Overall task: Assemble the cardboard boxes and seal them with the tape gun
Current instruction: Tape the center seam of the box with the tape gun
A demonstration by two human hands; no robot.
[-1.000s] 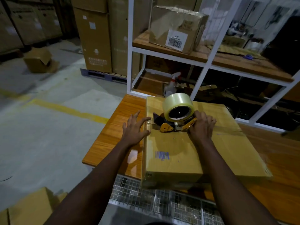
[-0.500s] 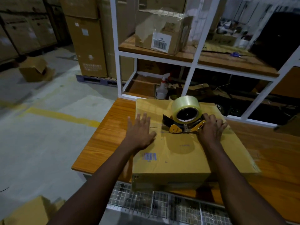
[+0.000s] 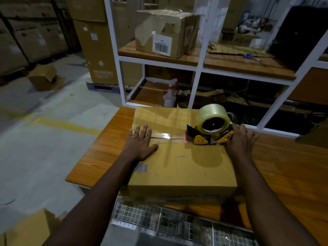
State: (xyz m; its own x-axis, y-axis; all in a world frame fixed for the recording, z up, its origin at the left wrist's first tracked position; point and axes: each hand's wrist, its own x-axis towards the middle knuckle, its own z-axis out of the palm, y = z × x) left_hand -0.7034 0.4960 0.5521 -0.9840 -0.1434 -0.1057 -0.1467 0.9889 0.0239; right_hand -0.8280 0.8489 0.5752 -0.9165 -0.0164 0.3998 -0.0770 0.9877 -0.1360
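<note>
A closed brown cardboard box (image 3: 184, 167) lies on the orange wooden table (image 3: 104, 150). My left hand (image 3: 141, 142) presses flat on the box top at its left end, fingers straight. My right hand (image 3: 239, 141) grips the handle of the tape gun (image 3: 209, 128), which sits on the top seam near the box's right end. The gun carries a big roll of clear tape. A shiny strip of tape (image 3: 165, 135) runs along the seam between my left hand and the gun.
A white metal shelf rack (image 3: 197, 66) stands behind the table with a taped box (image 3: 165, 32), blue scissors (image 3: 249, 56) and a spray bottle (image 3: 169, 95). Stacked cartons fill the back left. A loose box (image 3: 44, 77) lies on the concrete floor. Wire mesh (image 3: 177, 221) runs below the table's front edge.
My right hand has drawn the tape gun rightward along the seam, leaving tape behind it. My left hand shifted from the box's left edge onto its top.
</note>
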